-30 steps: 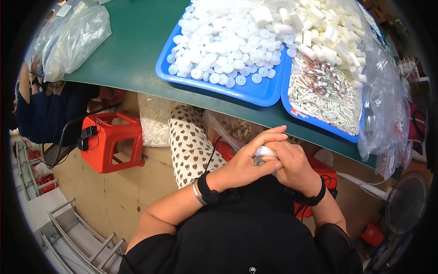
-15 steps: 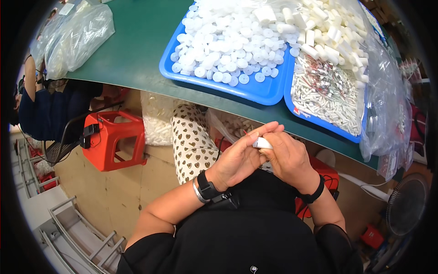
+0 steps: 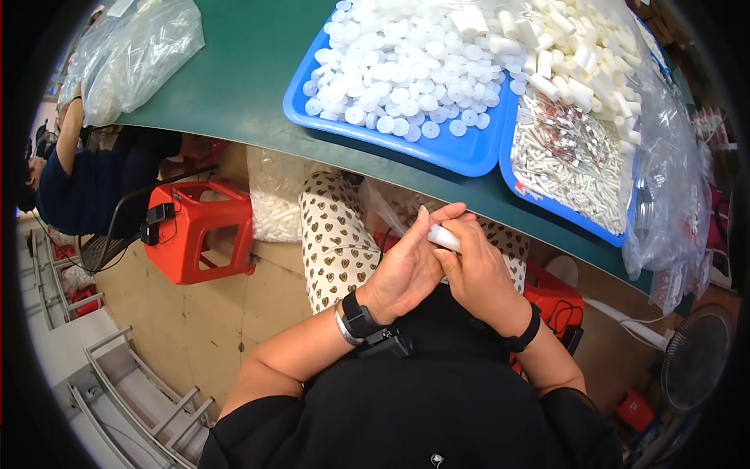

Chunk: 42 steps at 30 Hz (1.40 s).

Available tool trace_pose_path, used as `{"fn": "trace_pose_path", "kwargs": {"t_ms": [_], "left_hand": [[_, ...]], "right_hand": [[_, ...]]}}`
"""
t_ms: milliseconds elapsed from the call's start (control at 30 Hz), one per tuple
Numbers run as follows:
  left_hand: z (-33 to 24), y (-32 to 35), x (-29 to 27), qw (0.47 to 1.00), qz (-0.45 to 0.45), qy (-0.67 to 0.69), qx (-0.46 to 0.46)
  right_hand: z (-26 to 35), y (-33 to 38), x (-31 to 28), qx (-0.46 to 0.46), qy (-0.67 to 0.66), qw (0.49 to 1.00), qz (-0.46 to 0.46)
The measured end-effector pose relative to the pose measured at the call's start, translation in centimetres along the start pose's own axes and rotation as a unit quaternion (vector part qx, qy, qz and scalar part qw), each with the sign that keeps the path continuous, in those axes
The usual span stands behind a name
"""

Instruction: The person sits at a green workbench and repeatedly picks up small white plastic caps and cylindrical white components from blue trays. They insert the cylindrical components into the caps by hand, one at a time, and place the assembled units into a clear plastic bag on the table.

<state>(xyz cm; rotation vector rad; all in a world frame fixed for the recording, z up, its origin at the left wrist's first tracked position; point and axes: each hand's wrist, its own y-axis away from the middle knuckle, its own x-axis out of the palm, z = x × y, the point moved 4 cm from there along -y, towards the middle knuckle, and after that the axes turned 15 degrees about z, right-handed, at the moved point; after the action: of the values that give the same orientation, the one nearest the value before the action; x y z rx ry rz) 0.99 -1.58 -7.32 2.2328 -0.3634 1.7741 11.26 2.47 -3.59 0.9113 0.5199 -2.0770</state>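
In front of my lap, near the table edge, both hands meet around a short white cylinder [image 3: 444,238]. My right hand [image 3: 486,275] grips it, with curled fingers and the thumb beside its lower side. Turned palm up, my left hand [image 3: 402,275] has its thumb raised and fingers stretched out, touching the cylinder's far end. Beyond them, a blue tray [image 3: 391,148] holds a heap of translucent white discs [image 3: 406,78]. A second blue tray [image 3: 574,216] contains small white tubular pieces [image 3: 562,168] with thin reddish wires, and thicker cream-white cylinders [image 3: 582,86] lie piled above them.
The trays stand on a green table [image 3: 226,86]. Clear plastic bags lie at the far left [image 3: 144,59] and right [image 3: 668,168]. A red stool [image 3: 199,258] stands left, near another person [image 3: 101,184]. At right is a fan [image 3: 697,359].
My left thumb has lifted away from its fingers. The right hand has turned slightly, and the white cylinder now tilts more downward to the right. The view has shifted a little.
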Motion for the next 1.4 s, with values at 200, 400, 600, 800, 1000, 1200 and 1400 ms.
{"fn": "trace_pose_path", "kwargs": {"t_ms": [200, 400, 600, 800, 1000, 1200, 1400], "left_hand": [[1.6, 0.4, -0.7, 0.998, -0.023, -0.061, 0.013], [1.3, 0.6, -0.9, 0.99, -0.065, -0.127, -0.015], [-0.1, 0.9, -1.4, 0.986, -0.059, -0.149, -0.053], [1.0, 0.7, -2.4, 0.986, -0.075, -0.143, -0.043], [1.9, 0.2, -3.8, 0.979, -0.111, -0.172, 0.021], [0.9, 0.5, -3.4, 0.991, -0.081, -0.087, -0.056], [0.5, 0.3, -2.9, 0.993, -0.051, -0.099, -0.048]], "right_hand": [[0.0, 0.3, 0.6, 0.02, -0.007, 0.999, 0.029], [-1.0, 0.2, 1.9, 0.056, -0.18, 0.982, 0.029], [-2.1, 1.0, 2.4, 0.216, -0.603, 0.741, 0.201], [-3.7, 1.4, 3.7, 0.173, -0.516, 0.821, 0.176], [-1.4, 0.4, 3.2, 0.111, -0.028, 0.982, 0.148], [-3.7, 0.9, 3.9, 0.155, -0.413, 0.883, 0.162], [-3.4, 1.1, 3.6, 0.218, -0.657, 0.691, 0.208]]}}
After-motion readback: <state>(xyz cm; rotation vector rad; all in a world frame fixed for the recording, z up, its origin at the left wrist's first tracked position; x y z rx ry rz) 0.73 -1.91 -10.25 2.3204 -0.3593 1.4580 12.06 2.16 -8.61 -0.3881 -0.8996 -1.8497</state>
